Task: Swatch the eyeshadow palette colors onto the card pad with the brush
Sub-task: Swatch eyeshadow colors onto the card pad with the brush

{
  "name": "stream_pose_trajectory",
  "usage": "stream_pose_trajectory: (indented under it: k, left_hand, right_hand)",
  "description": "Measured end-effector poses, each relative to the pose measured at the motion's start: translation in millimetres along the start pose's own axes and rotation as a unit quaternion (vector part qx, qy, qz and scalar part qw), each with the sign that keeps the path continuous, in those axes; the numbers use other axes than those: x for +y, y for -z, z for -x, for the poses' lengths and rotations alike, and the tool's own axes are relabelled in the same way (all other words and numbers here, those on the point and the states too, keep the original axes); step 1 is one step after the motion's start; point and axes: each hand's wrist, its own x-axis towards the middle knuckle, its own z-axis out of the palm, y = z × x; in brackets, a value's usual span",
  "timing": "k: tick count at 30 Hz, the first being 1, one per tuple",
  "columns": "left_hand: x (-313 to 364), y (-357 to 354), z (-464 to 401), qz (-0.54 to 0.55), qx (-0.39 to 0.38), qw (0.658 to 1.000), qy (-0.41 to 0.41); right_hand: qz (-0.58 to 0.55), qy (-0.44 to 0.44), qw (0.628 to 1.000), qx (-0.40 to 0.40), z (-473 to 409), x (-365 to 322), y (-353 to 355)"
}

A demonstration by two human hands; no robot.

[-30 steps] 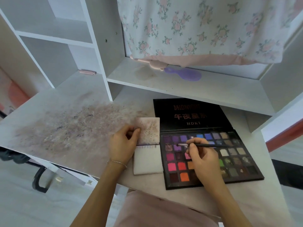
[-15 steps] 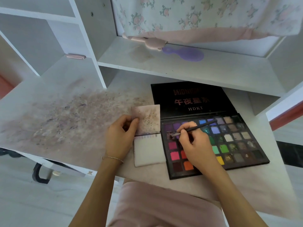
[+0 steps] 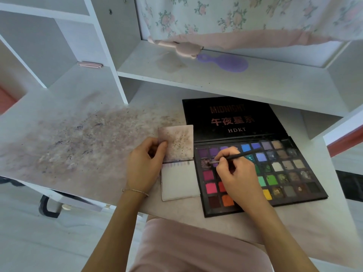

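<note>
The right hand pinches a thin dark brush between thumb and fingertips, the other fingers curled under. The handle slants up and away to the right of the fingers; the bristle end sticks out just left of them and touches a dark, scuffed pan in the leftmost column of the palette, second row down. Purple pans lie just above the fingers, pink and red ones just below the tip, and greens, yellow and muted browns spread out to the right of the hand. The palette lies open, its black lid flat on the desk beyond the knuckles, printed with lettering.

The left hand grips the pad, touching the palette's left edge. Its thumb presses the flipped-back top sheet, stained pinkish and speckled, while the curled fingers sit at that sheet's left edge. Just right of the thumb, along the fold, runs a faint row of small swatches; below it the open page is pale. A thin bracelet circles the left wrist.

Left of the left hand the desk is smeared with powdery purple-brown marks. Well beyond both hands, on a shelf, lies a purple hairbrush beneath a floral curtain.
</note>
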Motion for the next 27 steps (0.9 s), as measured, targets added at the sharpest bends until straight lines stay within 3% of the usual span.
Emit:
stream_pose_trajectory:
  k: [6,11,17,24,27]
  left_hand:
    - [-1,3,-2,0.022,-0.016,1.0,0.009]
    - [-2,12,-6,0.046,-0.073,0.996,0.01]
    - [-6,22,-9,0.037,-0.089,0.995,-0.003]
    - [-8,17,-8,-0.052,-0.05,0.997,-0.03]
    - [-7,17,-7,-0.057,-0.046,0.997,-0.032]
  right_hand:
    - [-0.002,0.002,1.0,0.012,1,-2,1]
    - [-0.007,-0.007,1.0,0.006,2,-4,1]
    - [-0.074,-0.019,0.996,0.046,4,-14,1]
    - [-0.142,-0.02,0.988,-0.058,7,-37,-29]
    - [-0.148,-0.027,0.987,-0.056,6,-41,-42]
